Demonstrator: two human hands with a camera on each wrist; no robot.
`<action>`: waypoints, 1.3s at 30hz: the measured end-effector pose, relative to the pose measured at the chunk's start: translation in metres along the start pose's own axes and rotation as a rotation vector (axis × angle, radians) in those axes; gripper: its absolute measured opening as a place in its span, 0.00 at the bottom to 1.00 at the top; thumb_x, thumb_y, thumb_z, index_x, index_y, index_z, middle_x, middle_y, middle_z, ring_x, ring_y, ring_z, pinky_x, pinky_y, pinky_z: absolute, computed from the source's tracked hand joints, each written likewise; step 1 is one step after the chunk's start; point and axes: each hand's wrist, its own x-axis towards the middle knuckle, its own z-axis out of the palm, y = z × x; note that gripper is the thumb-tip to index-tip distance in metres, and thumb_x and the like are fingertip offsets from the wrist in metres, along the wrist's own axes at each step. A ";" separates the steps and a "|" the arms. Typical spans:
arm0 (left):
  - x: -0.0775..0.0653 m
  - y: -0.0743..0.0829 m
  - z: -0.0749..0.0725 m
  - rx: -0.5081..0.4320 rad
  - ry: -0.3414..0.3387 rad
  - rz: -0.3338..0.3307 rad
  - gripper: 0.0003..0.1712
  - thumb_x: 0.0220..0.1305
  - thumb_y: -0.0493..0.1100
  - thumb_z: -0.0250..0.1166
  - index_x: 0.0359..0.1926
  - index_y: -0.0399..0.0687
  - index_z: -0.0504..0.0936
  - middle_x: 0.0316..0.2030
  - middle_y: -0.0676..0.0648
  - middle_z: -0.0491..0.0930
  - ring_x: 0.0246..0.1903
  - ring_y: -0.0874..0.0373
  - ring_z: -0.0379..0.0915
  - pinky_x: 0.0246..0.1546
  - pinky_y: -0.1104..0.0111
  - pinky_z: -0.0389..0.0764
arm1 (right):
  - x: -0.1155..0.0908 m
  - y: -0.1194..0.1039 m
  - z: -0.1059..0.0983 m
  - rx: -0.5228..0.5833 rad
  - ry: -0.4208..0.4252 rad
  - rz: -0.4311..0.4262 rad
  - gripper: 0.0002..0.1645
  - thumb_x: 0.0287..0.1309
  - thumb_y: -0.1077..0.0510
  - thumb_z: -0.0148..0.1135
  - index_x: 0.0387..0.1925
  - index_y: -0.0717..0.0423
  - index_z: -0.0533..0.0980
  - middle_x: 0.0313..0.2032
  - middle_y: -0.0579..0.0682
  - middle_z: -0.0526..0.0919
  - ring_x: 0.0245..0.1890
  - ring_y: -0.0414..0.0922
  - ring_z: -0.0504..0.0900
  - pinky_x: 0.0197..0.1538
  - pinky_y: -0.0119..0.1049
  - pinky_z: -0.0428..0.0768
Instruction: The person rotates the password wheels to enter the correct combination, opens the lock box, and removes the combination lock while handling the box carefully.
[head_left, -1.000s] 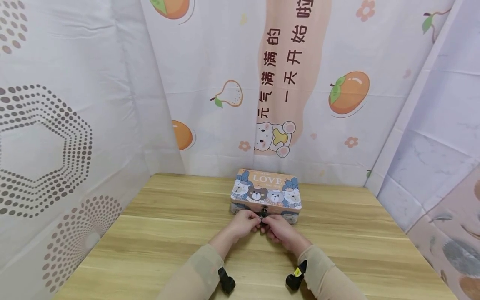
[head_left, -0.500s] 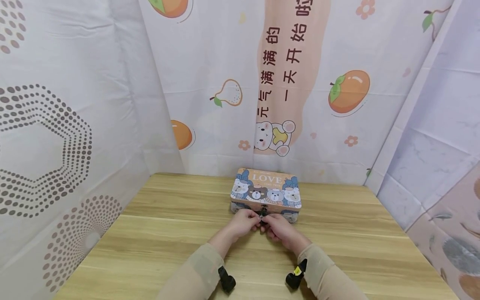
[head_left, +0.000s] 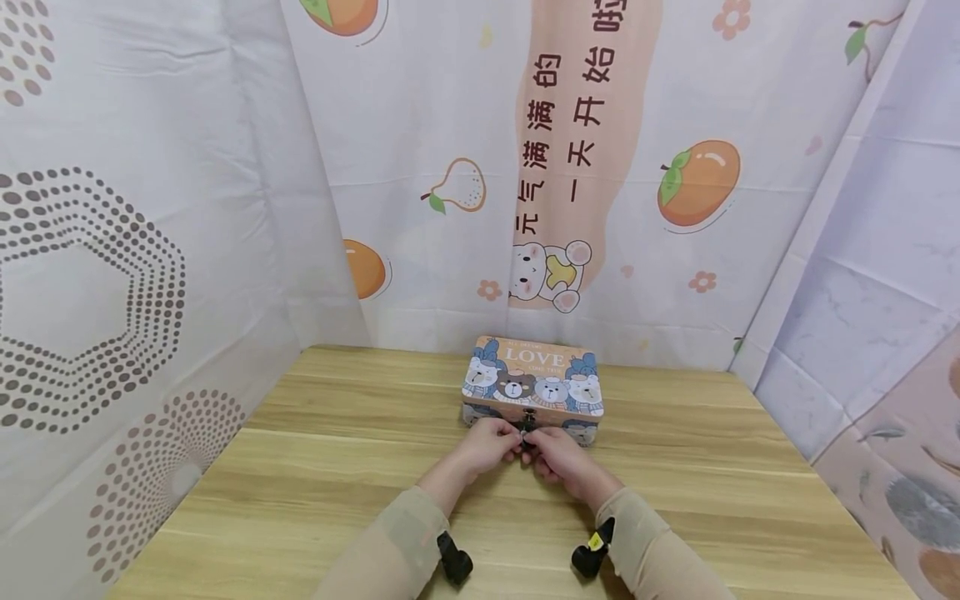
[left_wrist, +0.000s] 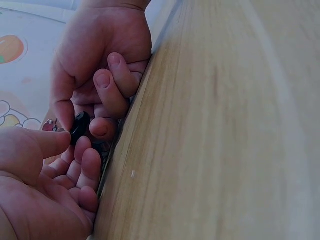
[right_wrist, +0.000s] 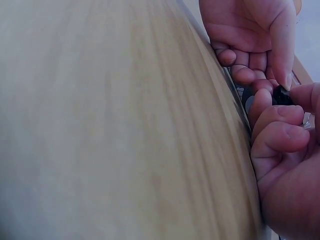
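A tin box with printed bears and "LOVE" on its lid sits closed at the back of the table. A metal latch is at the middle of its front. Just below it, both hands meet at a small black padlock. My left hand pinches the padlock from the left between thumb and fingers. From the right, my right hand pinches it too, its other fingers curled. The fingers cover much of the padlock; its face cannot be read.
The box and hands rest on a wood-grain table. Printed curtains hang behind the table and along both sides. A black wrist camera is strapped to the left sleeve, another camera to the right.
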 end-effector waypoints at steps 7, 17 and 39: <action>-0.001 0.001 -0.001 0.001 0.000 0.017 0.07 0.71 0.36 0.62 0.38 0.34 0.83 0.30 0.47 0.81 0.29 0.58 0.77 0.34 0.67 0.77 | 0.001 0.000 -0.001 0.001 0.000 0.000 0.17 0.72 0.55 0.49 0.39 0.66 0.77 0.27 0.50 0.79 0.15 0.36 0.63 0.16 0.27 0.59; -0.001 0.002 0.000 0.005 -0.009 0.010 0.08 0.71 0.36 0.62 0.38 0.34 0.84 0.30 0.47 0.81 0.29 0.58 0.77 0.33 0.68 0.76 | -0.001 0.001 -0.001 0.010 -0.005 0.004 0.18 0.72 0.55 0.48 0.37 0.65 0.77 0.27 0.50 0.78 0.14 0.36 0.62 0.16 0.27 0.58; 0.000 0.000 -0.002 -0.036 -0.008 0.019 0.08 0.70 0.36 0.62 0.37 0.33 0.83 0.29 0.47 0.82 0.27 0.57 0.76 0.32 0.67 0.76 | -0.009 0.002 -0.018 0.175 -0.070 0.010 0.24 0.73 0.50 0.49 0.56 0.66 0.72 0.39 0.56 0.81 0.22 0.40 0.72 0.23 0.30 0.70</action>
